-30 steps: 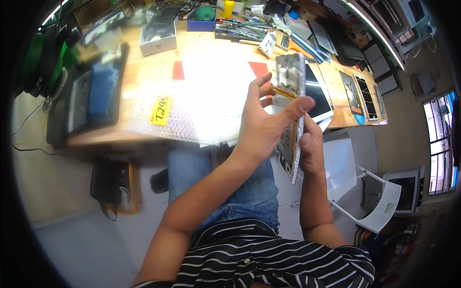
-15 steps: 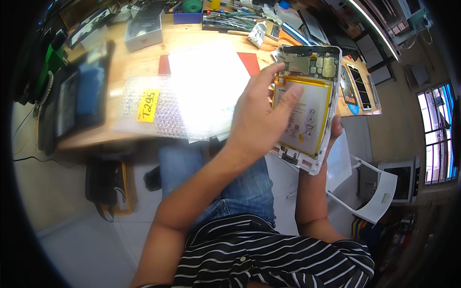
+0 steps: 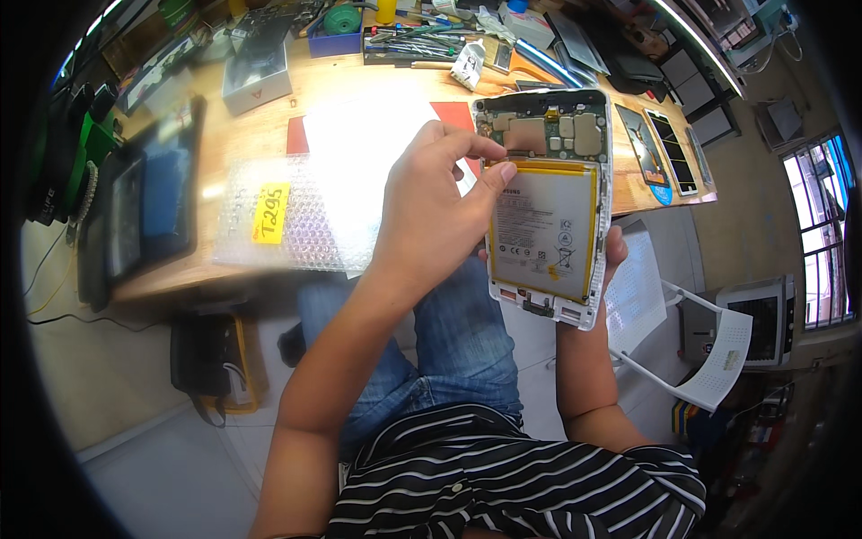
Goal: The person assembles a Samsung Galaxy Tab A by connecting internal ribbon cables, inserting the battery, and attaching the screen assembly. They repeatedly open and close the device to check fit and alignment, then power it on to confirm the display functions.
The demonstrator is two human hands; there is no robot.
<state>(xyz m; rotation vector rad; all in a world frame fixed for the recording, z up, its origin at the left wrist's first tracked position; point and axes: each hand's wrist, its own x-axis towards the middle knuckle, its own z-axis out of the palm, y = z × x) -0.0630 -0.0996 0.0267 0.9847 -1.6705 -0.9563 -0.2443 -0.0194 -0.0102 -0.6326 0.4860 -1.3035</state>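
My right hand [image 3: 615,254] holds an opened tablet [image 3: 603,193] upright by its lower right edge, with most of the fingers hidden behind it. The tablet has a white frame and its inside faces me. A light grey battery [image 3: 543,225] edged in yellow fills the lower part. Above that lies a circuit board [image 3: 528,135] with metal shields. At the upper left corner of the battery, my left hand [image 3: 440,202] has its thumb and index finger pinched close together; whatever is between the fingertips is too small to make out.
Bubble wrap [image 3: 301,216] with a yellow label and bright white paper [image 3: 359,153] lie on the wooden table. A dark tablet [image 3: 153,193] stands left. A tool tray [image 3: 417,45] and white box [image 3: 259,85] sit at the back. A white chair [image 3: 718,364] stands right.
The opened tablet has shifted left and turned more squarely toward me. My left thumb has drawn back from over the battery, and the fingertips now pinch at its upper left corner.
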